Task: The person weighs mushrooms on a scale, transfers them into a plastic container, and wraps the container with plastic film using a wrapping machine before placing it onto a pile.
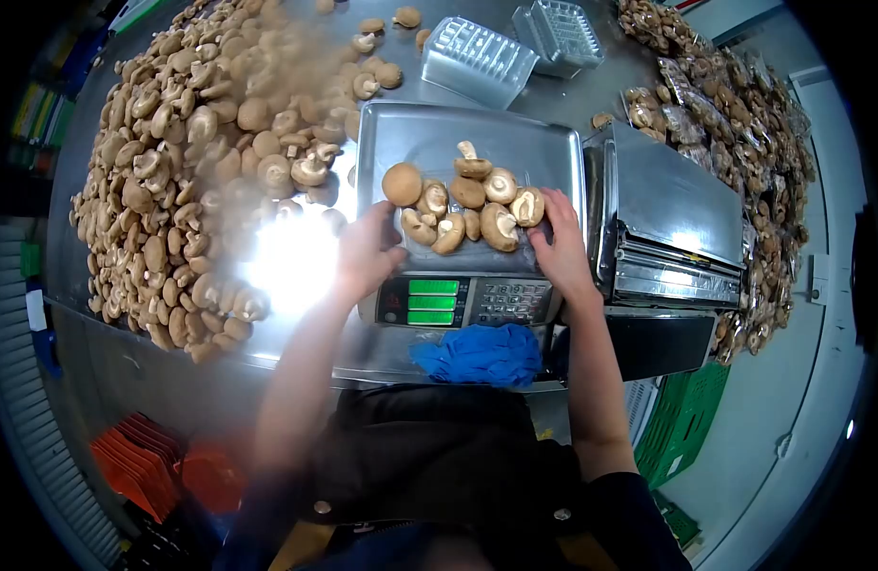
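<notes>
Several brown mushrooms (468,192) sit in a loose group on the metal pan (553,147) of a digital scale, some with stems and pale gills turned up. My left hand (370,252) is at the group's left side, thumb apart from the fingers, fingertips close to the mushrooms. On the opposite side, my right hand (561,246) has its fingers beside the rightmost mushroom (527,206), with the thumb spread below it. In front of the pan are the scale's green displays (432,303) and keypad (513,297).
A large mushroom heap (153,190) covers the table's left. Clear plastic punnets (477,62) stand behind the scale. A blue crumpled cloth (479,355) lies in front. To the right are a metal wrapping machine (672,200) and piled wrapped mushroom packs (743,124); green crates (686,419) stand below.
</notes>
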### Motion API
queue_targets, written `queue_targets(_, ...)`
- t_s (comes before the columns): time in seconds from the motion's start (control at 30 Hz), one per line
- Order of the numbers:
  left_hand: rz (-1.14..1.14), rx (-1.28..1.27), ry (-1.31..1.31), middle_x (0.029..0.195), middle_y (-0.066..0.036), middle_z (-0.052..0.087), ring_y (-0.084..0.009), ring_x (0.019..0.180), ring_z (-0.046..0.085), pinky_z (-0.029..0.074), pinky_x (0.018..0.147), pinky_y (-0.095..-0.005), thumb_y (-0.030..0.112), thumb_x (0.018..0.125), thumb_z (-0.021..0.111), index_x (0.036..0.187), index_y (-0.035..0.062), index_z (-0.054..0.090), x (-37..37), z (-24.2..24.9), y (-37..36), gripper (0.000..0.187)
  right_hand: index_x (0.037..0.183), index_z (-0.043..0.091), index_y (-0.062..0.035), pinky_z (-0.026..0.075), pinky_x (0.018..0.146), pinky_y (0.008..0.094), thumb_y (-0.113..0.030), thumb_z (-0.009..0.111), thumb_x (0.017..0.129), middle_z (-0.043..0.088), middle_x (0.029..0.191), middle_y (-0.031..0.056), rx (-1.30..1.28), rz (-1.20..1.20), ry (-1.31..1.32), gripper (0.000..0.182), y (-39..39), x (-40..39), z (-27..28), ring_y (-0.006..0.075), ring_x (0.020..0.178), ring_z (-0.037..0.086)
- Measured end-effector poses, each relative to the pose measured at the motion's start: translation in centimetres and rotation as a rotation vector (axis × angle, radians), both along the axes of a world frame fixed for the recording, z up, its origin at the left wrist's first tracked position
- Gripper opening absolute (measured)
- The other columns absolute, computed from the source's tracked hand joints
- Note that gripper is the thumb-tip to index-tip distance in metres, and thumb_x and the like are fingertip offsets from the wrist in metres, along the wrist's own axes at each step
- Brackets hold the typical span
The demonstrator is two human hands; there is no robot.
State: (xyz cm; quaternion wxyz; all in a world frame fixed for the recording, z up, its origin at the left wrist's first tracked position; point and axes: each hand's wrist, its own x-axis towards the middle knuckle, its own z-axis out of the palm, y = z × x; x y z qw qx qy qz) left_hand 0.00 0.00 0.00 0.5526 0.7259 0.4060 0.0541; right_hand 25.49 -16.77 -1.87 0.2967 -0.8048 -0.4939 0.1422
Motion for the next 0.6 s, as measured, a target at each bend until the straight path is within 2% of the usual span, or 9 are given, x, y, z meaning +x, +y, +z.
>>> queue_targets(0.13, 0.141, 0.295, -0.052, 0.094, -0.014, 0.065, -0.017, 0.067, 0.064, 0.052, 0.057, -0.0281, 0.0, 0.086, 0.059, 0.126, -0.0054, 0.049, -0.2, -0.3, -0.3, 0.041, 0.128, 0.048, -0.0001, 0.034, 0.108, 0.039, 0.003, 0.054, 0.072, 0.046, 0.134, 0.0202, 0.062, 0.024, 0.132, 0.056, -0.5, 1.5, 3.9, 0.0383, 0.127, 0.042)
queue_targets(0.17, 0.246, 0.408, -0.115, 0.095, -0.014, 0.066, -0.0175, 0.069, 0.064, 0.053, 0.058, -0.0289, 0.001, 0.087, 0.06, 0.125, -0.0046, 0.051, 0.0, 0.2, -0.1, 0.039, 0.128, 0.048, 0.0, 0.034, 0.107, 0.039, 0.004, 0.053, 0.072, 0.046, 0.134, 0.0206, 0.104, 0.022, 0.157, 0.056, 0.4, 1.4, 4.5, 0.0387, 0.126, 0.043)
queue_targets(0.23, 0.266, 0.679, -0.077, 0.115, -0.018, 0.059, -0.0262, 0.096, 0.062, 0.052, 0.076, -0.0358, 0.014, 0.089, 0.061, 0.124, 0.0013, 0.055, 1.0, 0.6, 0.5, 0.038, 0.131, 0.048, -0.0042, 0.035, 0.107, 0.0392, -0.004, 0.058, 0.079, 0.047, 0.134, 0.0199, 0.157, 0.089, 0.047, 0.054, 2.8, 0.7, 5.3, 0.0361, 0.125, 0.045)
queue_targets(0.3, 0.261, 0.76, -0.083, 0.123, -0.018, 0.056, -0.032, 0.106, 0.057, 0.048, 0.088, -0.0385, 0.021, 0.09, 0.06, 0.125, 0.0027, 0.056, 2.8, 0.7, 0.8, 0.039, 0.133, 0.048, -0.0094, 0.035, 0.107, 0.0393, -0.015, 0.062, 0.084, 0.047, 0.135, 0.0176, 0.193, 0.21, 0.0, 0.051, 5.7, -0.6, 6.2, 0.0352, 0.126, 0.045)
queue_targets(0.33, 0.205, 0.746, 0.033, 0.122, -0.018, 0.057, -0.0339, 0.11, 0.055, 0.043, 0.095, -0.0389, 0.025, 0.09, 0.06, 0.123, 0.0026, 0.057, 3.3, 1.1, 0.8, 0.04, 0.131, 0.051, -0.0106, 0.035, 0.107, 0.0397, -0.019, 0.064, 0.084, 0.047, 0.136, 0.0179, 0.216, 0.275, 0.021, 0.049, 7.1, -1.2, 6.3, 0.0356, 0.126, 0.045)
queue_targets(0.37, 0.137, 0.833, 0.1, 0.112, -0.018, 0.063, -0.0297, 0.103, 0.061, 0.048, 0.089, -0.0367, 0.024, 0.088, 0.063, 0.122, 0.0027, 0.059, 3.5, 0.8, 1.2, 0.04, 0.13, 0.052, -0.0105, 0.037, 0.105, 0.0397, -0.019, 0.065, 0.084, 0.047, 0.135, 0.0183, 0.148, 0.309, 0.011, 0.049, 8.3, -1.8, 5.8, 0.0353, 0.124, 0.047)
queue_targets(0.43, 0.186, 0.54, 0.028, 0.099, -0.016, 0.069, -0.0244, 0.091, 0.066, 0.051, 0.081, -0.0336, 0.026, 0.086, 0.065, 0.12, 0.0026, 0.06, 3.7, 0.2, 2.2, 0.042, 0.127, 0.055, -0.0105, 0.04, 0.103, 0.0397, -0.02, 0.068, 0.082, 0.047, 0.135, 0.019, 0.017, 0.376, -0.012, 0.048, 10.5, -2.5, 4.7, 0.0347, 0.122, 0.049)
queue_targets(0.53, 0.195, 0.518, -0.004, 0.094, -0.015, 0.07, -0.021, 0.082, 0.068, 0.053, 0.075, -0.0312, 0.027, 0.083, 0.067, 0.118, 0.0009, 0.061, 3.8, 0.1, 2.6, 0.044, 0.118, 0.059, -0.0069, 0.046, 0.095, 0.0392, -0.017, 0.071, 0.079, 0.051, 0.128, 0.0183, 0.047, 0.373, -0.007, 0.042, 12.5, -2.6, 3.2, 0.034, 0.111, 0.056)
queue_targets(0.6, 0.245, 0.471, 0.014, 0.095, -0.015, 0.07, -0.0214, 0.085, 0.068, 0.053, 0.077, -0.0317, 0.026, 0.081, 0.068, 0.116, -0.0003, 0.062, 4.0, 0.0, 2.7, 0.044, 0.108, 0.06, -0.0038, 0.048, 0.089, 0.0388, -0.016, 0.074, 0.076, 0.055, 0.121, 0.0169, 0.028, 0.331, 0.069, 0.037, 13.3, -2.5, 3.2, 0.0342, 0.103, 0.059)
